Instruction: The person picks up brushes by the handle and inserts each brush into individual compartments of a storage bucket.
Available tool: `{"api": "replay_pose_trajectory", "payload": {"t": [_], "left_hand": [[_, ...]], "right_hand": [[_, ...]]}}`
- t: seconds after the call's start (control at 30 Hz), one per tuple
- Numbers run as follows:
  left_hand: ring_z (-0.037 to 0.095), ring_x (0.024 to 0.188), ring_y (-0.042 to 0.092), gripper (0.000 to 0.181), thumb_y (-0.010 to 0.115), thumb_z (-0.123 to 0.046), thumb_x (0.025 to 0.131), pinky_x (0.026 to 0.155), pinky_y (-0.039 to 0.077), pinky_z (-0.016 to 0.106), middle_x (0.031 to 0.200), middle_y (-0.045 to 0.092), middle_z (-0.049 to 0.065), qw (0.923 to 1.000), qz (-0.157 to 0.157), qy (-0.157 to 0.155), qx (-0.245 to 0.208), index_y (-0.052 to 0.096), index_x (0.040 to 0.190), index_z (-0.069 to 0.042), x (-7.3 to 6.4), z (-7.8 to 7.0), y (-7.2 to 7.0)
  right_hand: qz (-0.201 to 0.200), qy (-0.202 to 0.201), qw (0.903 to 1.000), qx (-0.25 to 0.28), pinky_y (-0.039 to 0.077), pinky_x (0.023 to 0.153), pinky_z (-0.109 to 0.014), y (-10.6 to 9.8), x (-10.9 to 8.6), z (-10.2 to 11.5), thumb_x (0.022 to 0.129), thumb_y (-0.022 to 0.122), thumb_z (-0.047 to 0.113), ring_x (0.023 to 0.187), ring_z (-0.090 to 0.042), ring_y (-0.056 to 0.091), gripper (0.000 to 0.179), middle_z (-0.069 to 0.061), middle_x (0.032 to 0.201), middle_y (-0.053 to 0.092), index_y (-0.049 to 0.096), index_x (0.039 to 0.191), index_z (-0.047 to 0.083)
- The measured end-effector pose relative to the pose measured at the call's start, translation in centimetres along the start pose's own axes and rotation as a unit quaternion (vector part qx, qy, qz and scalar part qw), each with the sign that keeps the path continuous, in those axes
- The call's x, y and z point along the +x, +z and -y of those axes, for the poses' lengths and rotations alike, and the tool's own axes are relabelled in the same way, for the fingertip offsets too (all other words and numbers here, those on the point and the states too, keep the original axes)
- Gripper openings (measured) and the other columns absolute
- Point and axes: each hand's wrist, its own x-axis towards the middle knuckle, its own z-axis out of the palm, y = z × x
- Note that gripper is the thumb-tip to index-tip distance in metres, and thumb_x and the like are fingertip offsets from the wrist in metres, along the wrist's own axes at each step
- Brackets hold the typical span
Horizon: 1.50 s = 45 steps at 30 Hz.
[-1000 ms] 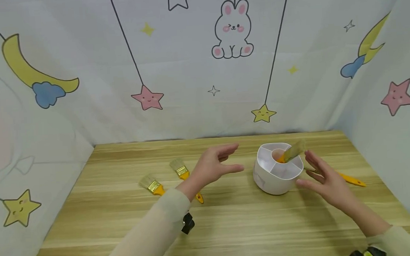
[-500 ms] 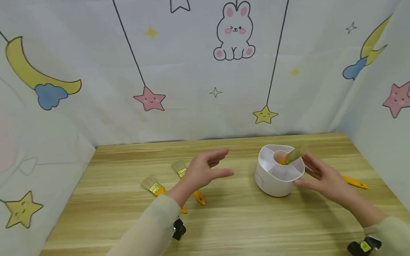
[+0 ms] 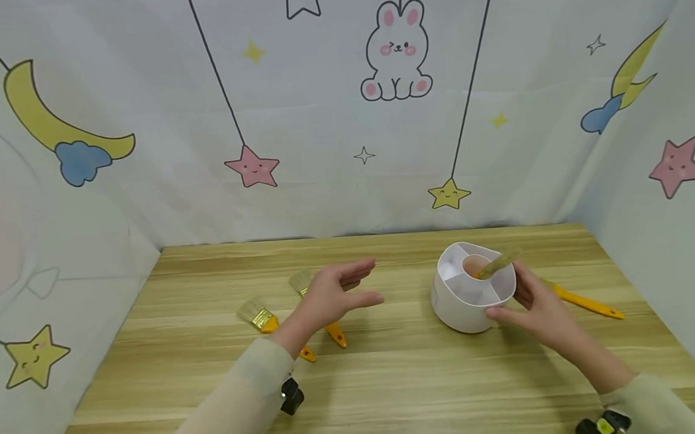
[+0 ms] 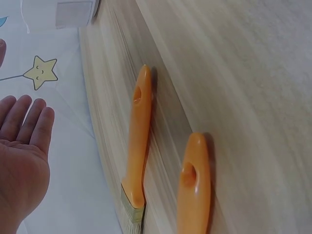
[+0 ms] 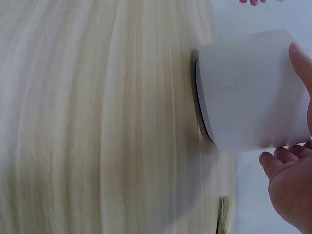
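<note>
A white round organizer (image 3: 459, 311) with divided compartments and a central well stands on the table at the right. One paintbrush (image 3: 498, 264) leans in its well, bristles up. My right hand (image 3: 544, 314) holds the organizer's right side, thumb (image 5: 301, 63) on the near wall and fingers round the far side. My left hand (image 3: 331, 299) is raised above the table, fingers extended and thumb apart, holding nothing. Below it lie two orange-handled paintbrushes, the nearer one (image 3: 264, 320) and the farther one (image 3: 336, 335), which the hand partly covers in the head view.
Another orange-handled paintbrush (image 3: 592, 305) lies right of the organizer, partly behind the right hand. The wood-grain table (image 3: 418, 392) ends at a white curtain (image 3: 323, 205) printed with stars, moons and a rabbit, which also hangs along both sides.
My right hand has closed in on the organizer and taken hold of its side. The organizer has turned a little, its dividers shifting. My left hand has drawn back to the left.
</note>
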Motion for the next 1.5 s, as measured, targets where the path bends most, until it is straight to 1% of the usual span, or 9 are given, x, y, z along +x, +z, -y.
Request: {"api": "replay_pose_trajectory", "payload": {"t": [0.1, 0.2, 0.47, 0.77, 0.9, 1.1, 1.27, 1.37, 1.5], "left_hand": [[0.022, 0.142, 0.059, 0.069, 0.090, -0.023, 0.090, 0.116, 0.049, 0.035, 0.154, 0.061, 0.002, 1.0000, 0.001, -0.003, -0.001, 0.061, 0.152, -0.014, -0.1, 0.1, -0.1], [0.021, 0.142, 0.059, 0.069, 0.090, -0.024, 0.090, 0.117, 0.048, 0.036, 0.154, 0.061, 0.001, 1.0000, 0.001, -0.008, 0.001, 0.061, 0.153, -0.015, -0.2, 0.1, -0.2], [0.021, 0.143, 0.058, 0.070, 0.090, -0.024, 0.090, 0.118, 0.048, 0.037, 0.154, 0.060, -0.001, 0.9999, 0.002, -0.010, 0.003, 0.060, 0.154, -0.016, -0.6, 0.1, -0.3], [0.020, 0.143, 0.057, 0.070, 0.089, -0.024, 0.090, 0.118, 0.047, 0.038, 0.155, 0.060, -0.001, 0.9998, -0.002, -0.016, 0.012, 0.060, 0.154, -0.016, -1.2, 0.3, -0.8], [0.022, 0.144, 0.056, 0.071, 0.089, -0.026, 0.091, 0.119, 0.046, 0.040, 0.157, 0.058, -0.001, 0.9994, -0.005, -0.024, 0.024, 0.059, 0.154, -0.016, -1.4, 0.3, -1.3], [0.024, 0.145, 0.055, 0.073, 0.090, -0.030, 0.090, 0.119, 0.046, 0.042, 0.156, 0.059, 0.001, 0.9971, -0.024, -0.038, 0.062, 0.059, 0.155, -0.017, -2.0, 0.1, -2.5], [0.029, 0.144, 0.056, 0.076, 0.089, -0.037, 0.090, 0.117, 0.048, 0.047, 0.156, 0.059, 0.005, 0.9901, -0.044, -0.050, 0.123, 0.057, 0.156, -0.017, -3.1, 0.2, -4.1], [0.036, 0.140, 0.059, 0.078, 0.088, -0.039, 0.091, 0.114, 0.051, 0.051, 0.156, 0.058, 0.010, 0.9809, -0.060, -0.061, 0.175, 0.055, 0.158, -0.014, -3.9, 0.4, -5.2], [0.043, 0.140, 0.057, 0.083, 0.086, -0.040, 0.092, 0.112, 0.051, 0.056, 0.159, 0.055, 0.013, 0.9663, -0.079, -0.096, 0.225, 0.050, 0.161, -0.010, -5.0, 0.4, -6.4]], "right_hand": [[-0.011, -0.006, 0.9999, 0.002, 0.038, 0.104, -0.002, 0.4, -0.2, 0.0, 0.093, 0.085, 0.009, 0.149, -0.054, 0.039, 0.093, -0.027, 0.162, 0.042, 0.028, 0.165, 0.000], [-0.020, -0.002, 0.9998, -0.005, 0.037, 0.104, -0.001, 0.6, -0.4, -0.1, 0.093, 0.086, 0.012, 0.150, -0.051, 0.038, 0.093, -0.025, 0.163, 0.043, 0.029, 0.166, 0.003], [-0.030, -0.002, 0.9995, 0.000, 0.039, 0.105, -0.004, 0.9, -1.1, -0.3, 0.095, 0.084, 0.011, 0.152, -0.050, 0.035, 0.103, -0.027, 0.170, 0.032, 0.016, 0.172, 0.008], [-0.051, -0.006, 0.9987, 0.003, 0.042, 0.104, -0.005, 0.9, -1.5, -0.4, 0.093, 0.084, 0.005, 0.152, -0.045, 0.038, 0.104, -0.032, 0.168, 0.031, 0.015, 0.172, 0.004], [-0.037, -0.008, 0.9992, 0.008, 0.041, 0.104, -0.004, 0.2, -1.3, -0.4, 0.092, 0.083, 0.001, 0.152, -0.048, 0.036, 0.107, -0.035, 0.169, 0.025, 0.011, 0.171, 0.001], [0.016, 0.016, 0.9997, 0.005, 0.037, 0.104, -0.001, -1.3, -0.7, -0.3, 0.096, 0.080, 0.005, 0.151, -0.058, 0.026, 0.109, -0.035, 0.172, 0.014, 0.001, 0.170, -0.001], [0.033, 0.027, 0.9991, -0.008, 0.040, 0.103, -0.002, -1.9, 0.0, -0.2, 0.095, 0.082, 0.005, 0.149, -0.060, 0.030, 0.109, -0.039, 0.169, 0.018, 0.002, 0.169, -0.003], [0.035, 0.030, 0.9988, -0.018, 0.040, 0.101, -0.002, -2.0, 0.2, -0.2, 0.094, 0.083, 0.005, 0.148, -0.060, 0.032, 0.110, -0.039, 0.168, 0.020, 0.004, 0.169, -0.004], [0.040, 0.030, 0.9986, -0.019, 0.039, 0.101, -0.001, -2.0, 0.4, -0.2, 0.094, 0.083, 0.006, 0.148, -0.060, 0.031, 0.110, -0.040, 0.168, 0.020, 0.004, 0.170, -0.003]]}}
